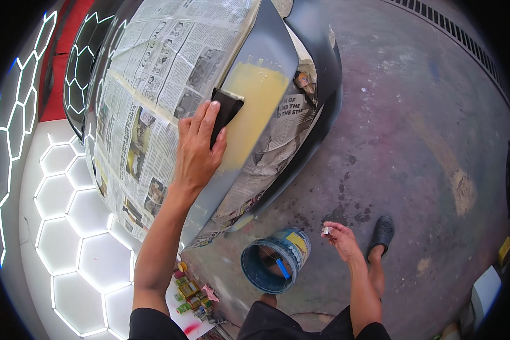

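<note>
My left hand [197, 148] is closed around a dark sanding block [228, 112], or folded sandpaper, its flat side against a car panel. That panel is grey [268, 38] with a broad patch of yellow filler [259, 85]; the block lies along the patch's left border. Down and to the right, my right hand [341, 240] pinches a small whitish piece [326, 230] between thumb and fingers, apart from the car. What that piece is cannot be made out.
Taped newspaper [170, 62] covers the car left of the panel, and crumpled newspaper [277, 139] fills the opening at its right. A bucket [255, 283] with a blue-handled tool [283, 268] stands below. Cans [188, 290] cluster at lower left. A floor drain grate [464, 39] runs at upper right.
</note>
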Demonstrator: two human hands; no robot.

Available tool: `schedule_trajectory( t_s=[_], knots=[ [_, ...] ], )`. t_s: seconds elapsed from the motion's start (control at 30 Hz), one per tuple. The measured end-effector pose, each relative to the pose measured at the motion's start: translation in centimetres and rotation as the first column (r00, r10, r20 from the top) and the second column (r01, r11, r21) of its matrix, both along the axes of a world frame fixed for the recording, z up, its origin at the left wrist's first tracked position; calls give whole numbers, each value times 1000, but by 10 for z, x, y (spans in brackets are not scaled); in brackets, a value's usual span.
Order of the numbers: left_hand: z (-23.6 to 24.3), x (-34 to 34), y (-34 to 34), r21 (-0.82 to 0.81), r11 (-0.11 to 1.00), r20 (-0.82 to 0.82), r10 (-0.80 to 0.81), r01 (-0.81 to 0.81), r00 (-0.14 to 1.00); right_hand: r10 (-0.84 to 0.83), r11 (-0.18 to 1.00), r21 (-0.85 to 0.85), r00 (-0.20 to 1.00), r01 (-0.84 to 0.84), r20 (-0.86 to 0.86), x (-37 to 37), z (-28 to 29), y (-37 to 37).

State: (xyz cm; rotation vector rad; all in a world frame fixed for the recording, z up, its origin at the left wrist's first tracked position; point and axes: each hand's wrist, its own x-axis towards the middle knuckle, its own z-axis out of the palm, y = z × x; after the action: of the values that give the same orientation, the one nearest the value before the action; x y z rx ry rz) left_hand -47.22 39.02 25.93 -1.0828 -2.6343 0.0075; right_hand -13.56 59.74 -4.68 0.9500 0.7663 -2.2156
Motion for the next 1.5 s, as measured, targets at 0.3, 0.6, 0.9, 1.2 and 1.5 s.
schedule_trajectory(
  t_s=[0.3, 0.6, 0.9, 1.2, 1.5],
  knots=[
    [-1, -26, 38, -17, 999, -5, -38, 38, 999, 7, 1000, -9, 1000, -7, -9, 0, -2, 1],
    [5, -37, 50, -56, 996, -17, -76, 75, 997, -8, 1000, -20, 1000, 7, -23, -3, -1, -3],
    [6, -50, 71, -61, 997, 9, -49, 49, 999, 3, 1000, -17, 1000, -4, -28, -4, 2, -6],
    [8, -54, 70, -55, 998, -14, -45, 44, 999, 15, 1000, 6, 1000, -15, -18, -6, 5, -10],
    [7, -54, 71, -39, 998, -44, -46, 44, 998, 5, 1000, -3, 999, -5, -42, -8, 1, -19]
  ],
)
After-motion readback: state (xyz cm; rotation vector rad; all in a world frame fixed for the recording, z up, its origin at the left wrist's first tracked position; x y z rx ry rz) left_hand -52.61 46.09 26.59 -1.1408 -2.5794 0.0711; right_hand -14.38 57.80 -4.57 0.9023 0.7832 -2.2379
